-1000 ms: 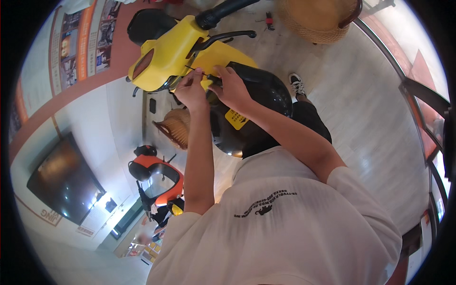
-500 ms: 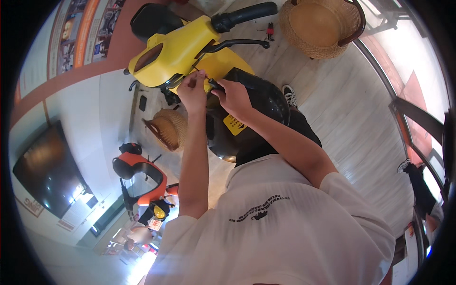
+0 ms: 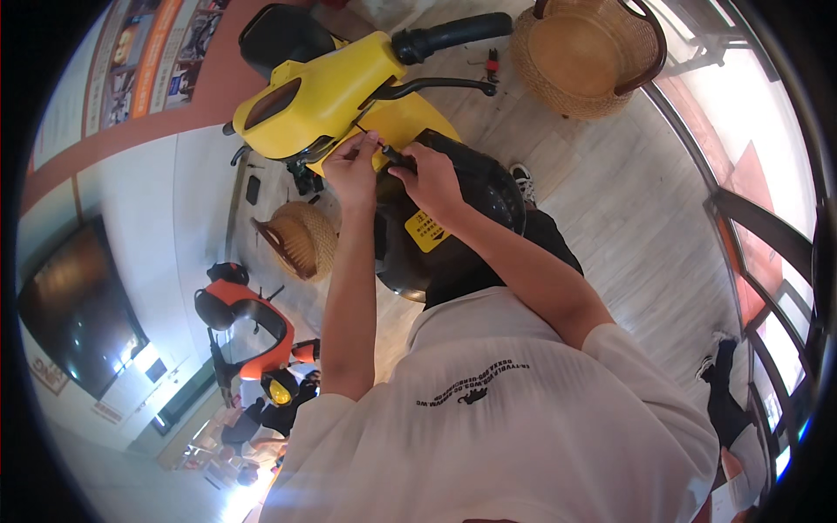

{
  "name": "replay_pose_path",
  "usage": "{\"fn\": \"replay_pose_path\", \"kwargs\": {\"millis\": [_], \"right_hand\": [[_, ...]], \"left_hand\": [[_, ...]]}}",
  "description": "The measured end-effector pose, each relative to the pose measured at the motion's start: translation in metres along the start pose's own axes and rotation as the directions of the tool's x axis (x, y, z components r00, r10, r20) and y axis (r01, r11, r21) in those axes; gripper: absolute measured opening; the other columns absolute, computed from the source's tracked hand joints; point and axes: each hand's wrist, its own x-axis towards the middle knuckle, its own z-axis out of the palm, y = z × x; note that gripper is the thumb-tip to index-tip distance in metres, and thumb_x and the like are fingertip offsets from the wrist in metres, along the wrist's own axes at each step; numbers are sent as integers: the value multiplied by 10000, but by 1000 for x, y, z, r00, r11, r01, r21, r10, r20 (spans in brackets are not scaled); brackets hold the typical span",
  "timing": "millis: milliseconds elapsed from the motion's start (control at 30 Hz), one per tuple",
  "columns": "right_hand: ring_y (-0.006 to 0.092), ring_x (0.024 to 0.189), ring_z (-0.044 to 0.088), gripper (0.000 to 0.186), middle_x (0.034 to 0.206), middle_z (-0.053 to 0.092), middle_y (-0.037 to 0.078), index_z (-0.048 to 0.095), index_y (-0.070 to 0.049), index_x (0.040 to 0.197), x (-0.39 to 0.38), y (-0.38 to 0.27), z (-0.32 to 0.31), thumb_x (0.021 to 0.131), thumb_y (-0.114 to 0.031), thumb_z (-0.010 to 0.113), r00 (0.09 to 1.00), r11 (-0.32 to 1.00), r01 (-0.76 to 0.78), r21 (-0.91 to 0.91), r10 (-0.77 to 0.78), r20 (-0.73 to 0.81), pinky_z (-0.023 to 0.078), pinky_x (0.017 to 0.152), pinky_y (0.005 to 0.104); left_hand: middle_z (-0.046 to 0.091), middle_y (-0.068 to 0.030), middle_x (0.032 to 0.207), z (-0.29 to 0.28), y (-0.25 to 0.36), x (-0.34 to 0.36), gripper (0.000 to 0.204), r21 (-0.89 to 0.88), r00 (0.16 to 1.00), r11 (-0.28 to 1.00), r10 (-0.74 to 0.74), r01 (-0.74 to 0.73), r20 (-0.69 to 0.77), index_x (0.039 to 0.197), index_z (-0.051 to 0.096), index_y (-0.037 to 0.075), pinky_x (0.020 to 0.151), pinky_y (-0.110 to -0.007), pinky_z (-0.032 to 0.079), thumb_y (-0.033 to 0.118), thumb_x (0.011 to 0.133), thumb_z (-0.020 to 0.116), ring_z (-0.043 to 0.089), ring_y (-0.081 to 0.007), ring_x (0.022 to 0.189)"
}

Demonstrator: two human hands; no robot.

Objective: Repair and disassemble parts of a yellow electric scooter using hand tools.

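My right hand (image 3: 433, 181) is closed around the dark handle of a screwdriver (image 3: 391, 154). Its thin shaft points up and left toward the yellow front panel of a scooter (image 3: 327, 91). My left hand (image 3: 353, 177) is beside the shaft, thumb and fingers pinched together at the panel's lower edge. Whether those fingers grip the shaft or a small part, I cannot tell. Above both hands are the scooter's black brake lever (image 3: 436, 84) and handlebar grip (image 3: 453, 37). Under my right forearm lies the glossy black seat (image 3: 484, 192), with a yellow label (image 3: 425, 232) on it.
Wicker baskets stand on the floor, one at upper right (image 3: 575, 57) and one left of my left forearm (image 3: 301, 240). A small red-and-black object (image 3: 492, 65) lies near the first. An orange scooter (image 3: 261, 344) is at left. Other people are at lower left and right (image 3: 731, 410).
The view has shifted slightly, and my hands keep almost the same pose at the panel. At the right edge, the other person has moved down and left in the picture.
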Motion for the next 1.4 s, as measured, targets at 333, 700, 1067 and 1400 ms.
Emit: {"fn": "replay_pose_path", "kwargs": {"millis": [333,700,1067,1400], "right_hand": [[399,922,602,224,967,641,224,611,17,994,5,9,1,813,-103,663,999,997,37,65,-40,36,479,800,448],[374,824,618,270,818,641,193,611,-8,994,3,11,9,823,-206,679,998,975,53,-214,-47,33,489,780,447],[405,816,621,301,815,643,218,570,1,1009,5,18,7,816,-188,702,986,989,106,-101,-118,-120,497,730,453],[403,849,616,271,887,622,246,483,-5,993,5,10,13,856,-172,646,961,986,141,-83,-157,-229,498,744,452]], "left_hand": [[691,-118,856,-2,1,5,139,-23,989,1000,-13,17,150,931,668,-86,760,-278,547,46,892,648,659,-162,768],[696,-101,810,3,-1,-4,142,56,995,998,18,-23,98,922,669,-93,728,-240,517,43,883,656,655,-130,751],[691,-81,792,9,13,-8,182,137,998,991,-3,-6,67,839,682,-76,668,-232,499,102,855,716,632,-106,713],[680,-101,844,18,-2,-10,102,-343,997,937,-72,61,-18,921,674,-66,713,-272,540,25,875,663,649,-157,766]]}}
